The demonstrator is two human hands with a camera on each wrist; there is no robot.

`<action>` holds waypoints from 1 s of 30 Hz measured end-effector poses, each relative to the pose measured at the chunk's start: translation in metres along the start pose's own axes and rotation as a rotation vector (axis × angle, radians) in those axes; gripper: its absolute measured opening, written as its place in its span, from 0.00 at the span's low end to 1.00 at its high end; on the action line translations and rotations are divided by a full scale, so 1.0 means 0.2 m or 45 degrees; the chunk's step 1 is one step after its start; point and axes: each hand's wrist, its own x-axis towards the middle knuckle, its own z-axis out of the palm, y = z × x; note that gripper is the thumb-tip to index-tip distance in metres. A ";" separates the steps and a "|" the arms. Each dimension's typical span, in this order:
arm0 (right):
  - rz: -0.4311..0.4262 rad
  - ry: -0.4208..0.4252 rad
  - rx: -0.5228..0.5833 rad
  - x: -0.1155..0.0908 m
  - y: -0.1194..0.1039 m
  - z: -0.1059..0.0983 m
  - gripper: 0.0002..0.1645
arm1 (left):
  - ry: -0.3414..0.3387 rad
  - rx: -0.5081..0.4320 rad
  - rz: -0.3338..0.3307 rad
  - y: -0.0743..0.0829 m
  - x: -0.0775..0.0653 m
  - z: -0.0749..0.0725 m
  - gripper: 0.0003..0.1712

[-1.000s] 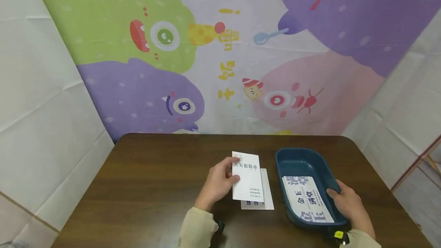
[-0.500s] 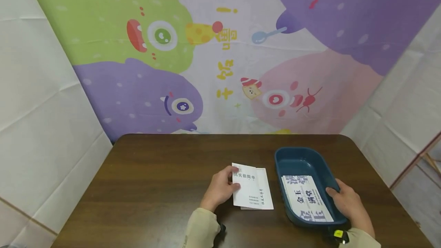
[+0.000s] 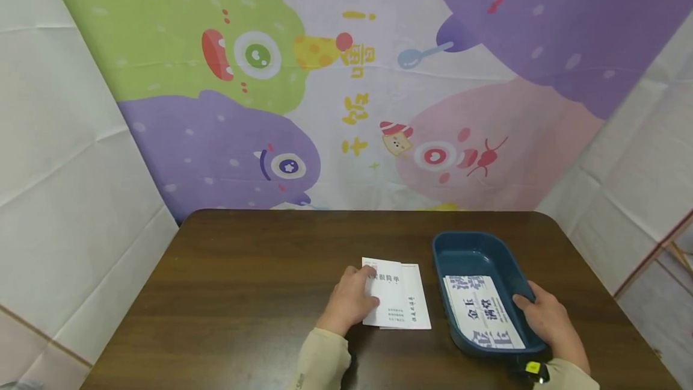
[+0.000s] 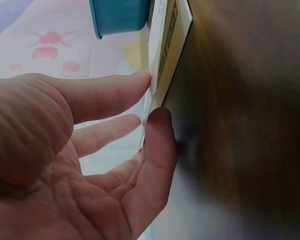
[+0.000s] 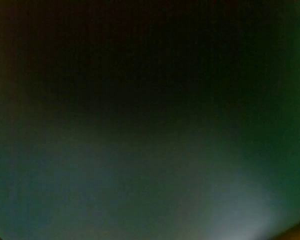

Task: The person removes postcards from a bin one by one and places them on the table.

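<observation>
My left hand (image 3: 349, 298) pinches the left edge of a white printed card (image 3: 385, 306), its thumb on the printed face. This card lies overlapping another white card (image 3: 415, 303) on the wooden table. In the left wrist view the thumb (image 4: 115, 92) touches the card's face, and another fingertip (image 4: 160, 120) is at its edge near the tabletop. At the right, my right hand (image 3: 549, 321) grips the right rim of a dark blue plastic tray (image 3: 460, 245), thumb over the inside. White cards with purple lettering (image 3: 482, 312) lie in the tray's near part. The right wrist view is too dark to read.
The brown wooden table (image 3: 243, 281) extends to a cartoon-printed backdrop (image 3: 352, 185) behind it. White fabric screens stand at the left (image 3: 81, 137) and right (image 3: 628, 167). The tray stands just right of the two white cards.
The white card in my left hand has come down and now overlaps the other card, shifting slightly left since half a second ago. My right hand and the tray have hardly moved.
</observation>
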 end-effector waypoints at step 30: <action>0.018 -0.020 0.010 0.00 0.00 0.00 0.40 | 0.016 0.134 -0.047 0.06 -0.03 0.04 0.31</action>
